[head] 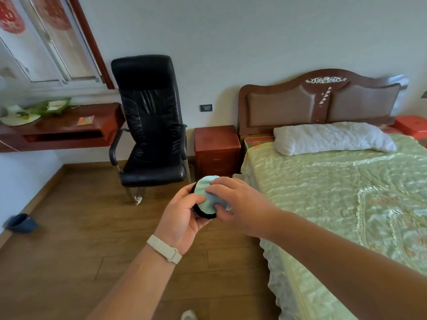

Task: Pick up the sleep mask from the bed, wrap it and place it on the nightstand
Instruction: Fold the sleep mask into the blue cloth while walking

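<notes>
The pale mint sleep mask (204, 197) is bunched into a roll with its black strap looped around the lower end. My left hand (182, 218) cups it from below and the left. My right hand (240, 204) presses on it from the right, fingers over the top. Both hands hold it in the air over the wooden floor, just left of the bed (335, 181). The red-brown nightstand (216, 148) stands beyond the hands, between the chair and the bed's head; its top is bare.
A black leather chair (150, 125) stands left of the nightstand. A wall-mounted desk (62, 130) with small items sits at the far left. A white pillow (332, 138) lies at the bed's head. A dark blue object (20, 224) lies on the floor at left.
</notes>
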The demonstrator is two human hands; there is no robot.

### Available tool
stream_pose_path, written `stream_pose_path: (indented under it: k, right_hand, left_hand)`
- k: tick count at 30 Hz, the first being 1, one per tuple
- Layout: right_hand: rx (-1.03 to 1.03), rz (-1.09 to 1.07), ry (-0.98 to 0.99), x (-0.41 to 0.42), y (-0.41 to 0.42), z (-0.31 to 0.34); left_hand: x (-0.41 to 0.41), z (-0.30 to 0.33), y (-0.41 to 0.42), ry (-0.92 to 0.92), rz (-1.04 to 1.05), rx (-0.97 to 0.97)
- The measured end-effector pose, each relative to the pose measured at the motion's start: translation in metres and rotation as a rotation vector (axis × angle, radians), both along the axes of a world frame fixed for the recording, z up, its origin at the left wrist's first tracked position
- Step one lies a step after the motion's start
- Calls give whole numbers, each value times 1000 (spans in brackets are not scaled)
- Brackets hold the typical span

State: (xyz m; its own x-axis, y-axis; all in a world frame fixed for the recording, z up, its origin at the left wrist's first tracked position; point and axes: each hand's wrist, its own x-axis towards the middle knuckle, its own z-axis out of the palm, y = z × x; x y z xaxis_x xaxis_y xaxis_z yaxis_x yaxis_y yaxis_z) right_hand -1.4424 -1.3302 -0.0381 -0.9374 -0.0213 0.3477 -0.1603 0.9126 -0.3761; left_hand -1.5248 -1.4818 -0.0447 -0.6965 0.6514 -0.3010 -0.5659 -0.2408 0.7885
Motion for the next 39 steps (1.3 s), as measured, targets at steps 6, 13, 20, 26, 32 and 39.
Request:
stream_pose_path:
  k: [6,13,20,26,32,39]
  right_hand:
    - [98,-5,-23,-95,20,-7]
    - [96,-70,-59,-223,30,-6]
    - [71,-133,-89,-303,44,-12]
    - [12,-110,-129,-351,71,-21]
    - [-40,-106,-165,-397,124,-37]
    - [-60,-87,-155,-466,217,-43]
  left_hand:
    - [-97,-15,21,-38,-27,37]
    - [-234,-16,37,-59,-91,50]
    - [-321,-24,56,-94,-136,52]
    - [-371,-33,81,-104,-149,21]
    - [-415,-42,129,-114,-151,-42]
    - [-478,-39,220,-88,-118,-104]
